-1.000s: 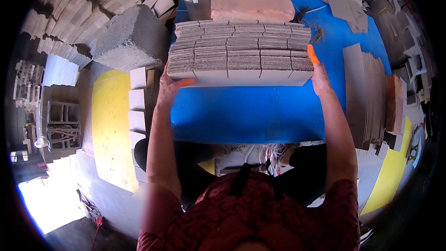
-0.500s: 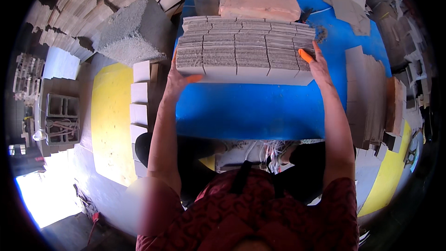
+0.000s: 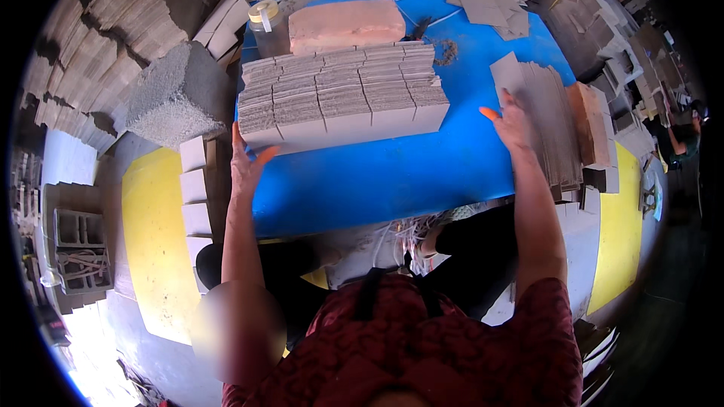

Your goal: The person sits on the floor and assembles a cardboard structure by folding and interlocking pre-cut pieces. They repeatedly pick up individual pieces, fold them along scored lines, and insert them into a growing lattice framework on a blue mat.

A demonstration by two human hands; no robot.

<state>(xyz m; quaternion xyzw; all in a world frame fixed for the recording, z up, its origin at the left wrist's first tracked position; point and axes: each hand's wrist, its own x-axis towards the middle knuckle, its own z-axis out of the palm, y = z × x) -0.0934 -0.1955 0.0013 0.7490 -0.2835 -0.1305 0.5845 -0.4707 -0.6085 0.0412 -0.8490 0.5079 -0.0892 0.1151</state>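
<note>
Cardboard stack point(image 3: 343, 94) sits on the blue table point(image 3: 392, 169), its long front face turned toward the person and its left end skewed nearer than its right. Behind the stack lies a pink block point(image 3: 347, 24), its lower edge hidden by the top sheets, and a lidded jar point(image 3: 269, 24) stands just left of that block, partly covered by the stack's back corner. What the stack's sheets are cut into cannot be made out; only their layered edges show. The left hand point(image 3: 245, 162) is spread, palm toward the stack's near left corner, fingertips touching or just short of it; the fisheye bend leaves that unclear. The right hand point(image 3: 509, 124) is also spread and empty, well clear of the stack's right end, over the edge of a flat pile of sheets point(image 3: 547, 124) right of the stack. Whether it touches that pile cannot be told. An orange thumb tip shows on each hand; the rest of the fingers blur together. A grey block point(image 3: 170, 98) lies left of the stack, its far side in shadow.

Half a second ago both hands pressed the stack's two ends and it lay square across the table. Now the right hand has let go and moved off to the right, and the stack has turned and sits further left.
</note>
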